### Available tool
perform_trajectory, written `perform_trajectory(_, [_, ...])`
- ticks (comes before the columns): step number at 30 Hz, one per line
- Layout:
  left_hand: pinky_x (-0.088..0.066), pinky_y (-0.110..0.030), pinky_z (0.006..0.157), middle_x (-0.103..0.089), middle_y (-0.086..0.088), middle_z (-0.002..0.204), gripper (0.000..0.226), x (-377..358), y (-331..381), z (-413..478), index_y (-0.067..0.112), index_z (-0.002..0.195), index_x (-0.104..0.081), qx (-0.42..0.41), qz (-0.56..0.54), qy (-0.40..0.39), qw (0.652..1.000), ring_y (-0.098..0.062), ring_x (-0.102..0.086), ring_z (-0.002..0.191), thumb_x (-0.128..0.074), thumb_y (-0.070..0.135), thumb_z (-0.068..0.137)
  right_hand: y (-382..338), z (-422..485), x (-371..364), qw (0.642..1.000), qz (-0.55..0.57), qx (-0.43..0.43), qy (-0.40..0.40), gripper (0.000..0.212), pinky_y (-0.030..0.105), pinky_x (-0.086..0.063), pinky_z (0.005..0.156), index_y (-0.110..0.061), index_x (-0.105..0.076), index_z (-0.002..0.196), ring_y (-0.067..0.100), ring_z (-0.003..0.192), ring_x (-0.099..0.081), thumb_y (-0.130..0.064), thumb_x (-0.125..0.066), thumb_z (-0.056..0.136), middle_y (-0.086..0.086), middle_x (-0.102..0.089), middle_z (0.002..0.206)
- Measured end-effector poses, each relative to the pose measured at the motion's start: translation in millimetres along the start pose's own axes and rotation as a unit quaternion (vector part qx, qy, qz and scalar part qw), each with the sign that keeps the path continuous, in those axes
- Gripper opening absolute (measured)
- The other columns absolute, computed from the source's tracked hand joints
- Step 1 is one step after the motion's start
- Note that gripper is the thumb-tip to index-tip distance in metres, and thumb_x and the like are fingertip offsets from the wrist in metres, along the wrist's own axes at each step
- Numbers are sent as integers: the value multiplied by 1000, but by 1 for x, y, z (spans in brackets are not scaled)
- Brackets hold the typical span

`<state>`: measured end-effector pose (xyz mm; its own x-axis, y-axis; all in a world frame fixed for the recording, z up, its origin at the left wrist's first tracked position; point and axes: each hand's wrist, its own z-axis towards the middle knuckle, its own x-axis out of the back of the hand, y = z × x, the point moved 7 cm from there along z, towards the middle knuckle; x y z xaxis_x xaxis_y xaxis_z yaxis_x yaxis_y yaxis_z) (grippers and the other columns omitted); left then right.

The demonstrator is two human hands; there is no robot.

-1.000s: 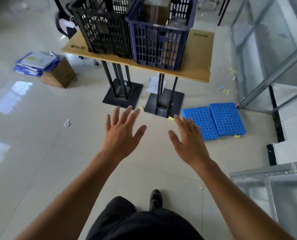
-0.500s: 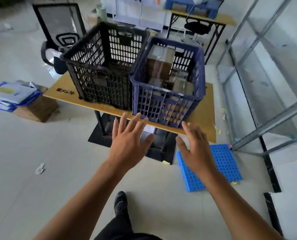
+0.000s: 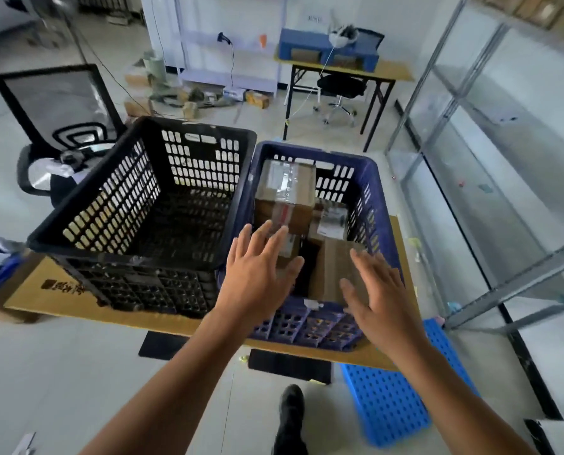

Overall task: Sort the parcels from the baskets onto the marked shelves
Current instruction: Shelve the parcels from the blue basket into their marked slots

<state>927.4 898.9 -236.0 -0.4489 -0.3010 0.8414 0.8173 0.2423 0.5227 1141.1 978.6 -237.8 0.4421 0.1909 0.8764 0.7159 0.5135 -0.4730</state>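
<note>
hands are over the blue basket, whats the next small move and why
Probably lower both hands and close them on the near cardboard parcel. The left hand and right hand are open, holding nothing, roughly either side of it above the blue basket; the black basket shows no parcels.

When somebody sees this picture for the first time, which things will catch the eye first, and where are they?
First come the two open hands, the left hand and the right hand, held over the near side of the blue basket and holding nothing. Inside it a tall taped parcel rises at the far left among other boxes. The black basket stands beside it on the left, both on the wooden table.
</note>
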Motion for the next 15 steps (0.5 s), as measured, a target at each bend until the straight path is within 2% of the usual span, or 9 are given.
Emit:
perform_trajectory(4, [-4, -48, 127, -14, 5, 170, 71, -25, -13, 89, 43, 156, -28, 21, 23, -17, 999, -23, 4, 157, -26, 74, 93, 17, 83, -11, 1000, 11, 20, -5, 74, 46, -21, 129, -31, -27, 163, 17, 159, -14, -68, -25, 99, -1, -31, 168])
perform_trajectory(8, [-2, -49, 127, -9, 2, 171, 69, -61, -30, 163, 40, 160, -17, 56, 52, -47, 996, -24, 8, 157, -31, 69, 99, 39, 159, -32, 999, 43, -1, -25, 79, 43, -15, 129, -37, -18, 163, 13, 159, -6, -77, -18, 95, -7, -20, 172])
perform_trajectory(11, [5, -50, 125, 2, 0, 172, 71, -88, -41, 198, 36, 162, -4, 80, 80, -71, 991, -27, 16, 157, -21, 68, 100, 51, 207, -50, 998, 42, -9, -52, 81, 44, -13, 129, -34, -15, 165, 17, 160, -6, -76, -16, 95, -3, -16, 173])
perform_trajectory(13, [12, -54, 125, 4, -6, 172, 71, -102, -43, 206, 28, 163, -8, 84, 102, -99, 986, -31, 20, 156, -7, 59, 99, 58, 230, -61, 996, 39, -19, -78, 77, 45, -13, 130, -33, -12, 165, 20, 160, -6, -72, -21, 99, -2, -14, 174])
perform_trajectory(15, [27, -49, 118, 4, -2, 172, 73, -110, -44, 203, 32, 161, -12, 99, 75, -102, 987, -26, 30, 153, 2, 59, 95, 62, 245, -68, 995, 48, -30, -86, 74, 45, -14, 128, -31, -14, 165, 23, 160, -11, -68, -26, 102, 1, -18, 173])
